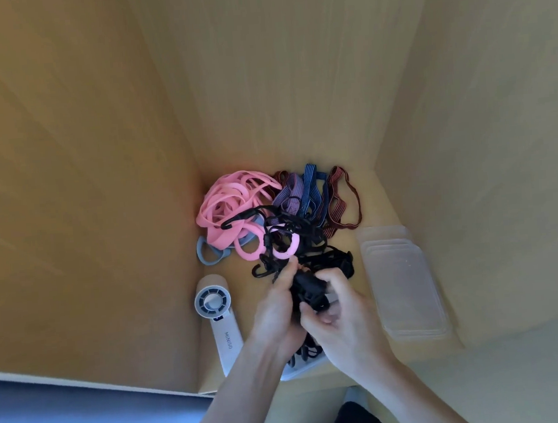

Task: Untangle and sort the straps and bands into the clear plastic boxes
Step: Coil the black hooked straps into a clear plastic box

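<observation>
Now, left hand (276, 309): is gripping the black tangle (311, 286), fingers curled round it.
Right hand (342, 313): is pinching the same tangle from the other side, thumb on top.
Tangle: is being held between both hands, its far end trailing back among the bands.
Pink ring (287, 249): is sitting threaded in the black cords; a hard pull is likely tightening the knot, not freeing it.
Hook (229, 222): is lying on the pink bands (226, 199); it could be snagging and dragging them.
Striped bands (313, 191): are touching the tangle; they risk coming along too.
Boxes (405, 284): are waiting stacked, right of the hands.
Fan (217, 318): is lying near the left wrist; a wide tug could be knocking it.
</observation>
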A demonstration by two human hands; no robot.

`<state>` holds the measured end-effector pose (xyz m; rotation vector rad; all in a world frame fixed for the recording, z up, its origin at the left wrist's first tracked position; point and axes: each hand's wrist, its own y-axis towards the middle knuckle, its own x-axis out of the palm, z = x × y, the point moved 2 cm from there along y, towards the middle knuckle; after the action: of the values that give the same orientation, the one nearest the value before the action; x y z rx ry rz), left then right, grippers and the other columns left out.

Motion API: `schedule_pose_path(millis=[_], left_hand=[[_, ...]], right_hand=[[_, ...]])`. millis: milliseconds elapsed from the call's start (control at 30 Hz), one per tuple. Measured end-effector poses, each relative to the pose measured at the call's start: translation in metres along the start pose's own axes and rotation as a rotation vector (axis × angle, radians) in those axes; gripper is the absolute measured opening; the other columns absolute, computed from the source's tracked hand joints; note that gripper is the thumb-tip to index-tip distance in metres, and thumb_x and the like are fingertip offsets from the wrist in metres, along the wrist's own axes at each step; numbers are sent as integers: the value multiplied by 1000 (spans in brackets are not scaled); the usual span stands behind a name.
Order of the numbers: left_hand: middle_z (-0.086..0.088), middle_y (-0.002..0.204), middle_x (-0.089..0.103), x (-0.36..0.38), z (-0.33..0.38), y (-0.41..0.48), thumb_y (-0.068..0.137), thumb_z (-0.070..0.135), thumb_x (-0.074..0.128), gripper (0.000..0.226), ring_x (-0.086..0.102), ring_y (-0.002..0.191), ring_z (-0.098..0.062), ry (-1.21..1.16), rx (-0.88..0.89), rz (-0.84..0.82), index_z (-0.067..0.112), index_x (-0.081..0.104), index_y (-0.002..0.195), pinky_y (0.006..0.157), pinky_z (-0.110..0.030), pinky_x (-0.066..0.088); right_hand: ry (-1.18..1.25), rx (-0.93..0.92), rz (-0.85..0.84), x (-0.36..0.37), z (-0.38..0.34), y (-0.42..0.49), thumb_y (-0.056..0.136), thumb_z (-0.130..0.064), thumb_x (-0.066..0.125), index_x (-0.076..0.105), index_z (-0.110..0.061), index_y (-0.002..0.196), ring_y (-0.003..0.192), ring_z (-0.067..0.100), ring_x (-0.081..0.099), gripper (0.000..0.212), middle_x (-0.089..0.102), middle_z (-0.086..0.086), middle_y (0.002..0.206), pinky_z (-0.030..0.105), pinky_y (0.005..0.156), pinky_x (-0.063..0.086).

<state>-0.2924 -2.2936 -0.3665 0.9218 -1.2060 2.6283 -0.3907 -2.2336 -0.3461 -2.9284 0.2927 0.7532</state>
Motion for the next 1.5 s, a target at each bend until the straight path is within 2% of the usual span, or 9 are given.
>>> schedule_pose_path(millis=[167,333,467,567,1000,1133,1300,1400,1500], left_hand=[[-20,99,74,6,-10,0,99,32,60,41,74,87,-32,18,-37,-18,-2,61,122,65,-39,60],[-20,119,70,4,-21,7,96,50,58,60,70,107,-32,98,-64,-62,0,63,128,79,-40,59],[-12,89,71,3,-22,2,100,49,48,50,71,83,-26,4,-91,-104,3,68,95,90,-42,51],[-12,90,68,2,-19,2,101,37,44,36,67,85,-27,-8,-64,-106,6,59,96,97,-44,47],[-9,82,59,10,-12,2,104,43,41,41,64,74,-23,93,0,-28,9,60,92,68,-35,59],[-17,90,66,9,-9,4,105,42,41,44,65,84,-30,255,81,-40,9,66,91,90,-48,52],[-16,86,69,13,-6,3,106,41,38,56,67,80,-27,320,107,-87,12,75,76,85,-46,52],[-10,85,65,12,-7,5,101,29,44,29,65,80,-22,324,176,-108,6,61,93,76,-37,54],[-13,100,60,10,-8,5,81,29,57,24,61,98,-27,411,238,-96,18,48,101,93,-52,53]], right_hand=[[108,61,10,-2,15,-9,86,-24,75,55,-30,108,70,16,71,31,69,-6,92,45,69,59],[76,113,-64,-5,25,-14,83,-43,70,48,-28,110,86,13,71,37,73,-6,95,45,77,58],[77,197,-76,-13,28,-10,79,-42,76,49,-27,96,83,13,66,35,70,-4,88,44,78,57],[106,209,-35,-13,27,-10,79,-36,78,49,-27,95,85,13,64,34,69,-3,89,41,79,55],[411,185,-65,0,19,-5,74,-30,77,48,-30,98,92,29,69,38,70,7,96,57,83,55],[446,172,-55,-4,24,-7,83,-11,76,49,-21,104,97,27,70,35,71,6,100,52,88,58],[457,177,-13,-5,26,-8,86,-2,74,50,-15,108,95,24,71,35,72,7,99,42,88,60],[464,179,13,-6,25,-8,86,2,73,50,-16,105,92,18,72,35,73,5,97,33,85,60],[467,182,36,-9,26,-7,86,4,72,50,-15,102,90,16,72,33,73,7,95,30,81,59]])
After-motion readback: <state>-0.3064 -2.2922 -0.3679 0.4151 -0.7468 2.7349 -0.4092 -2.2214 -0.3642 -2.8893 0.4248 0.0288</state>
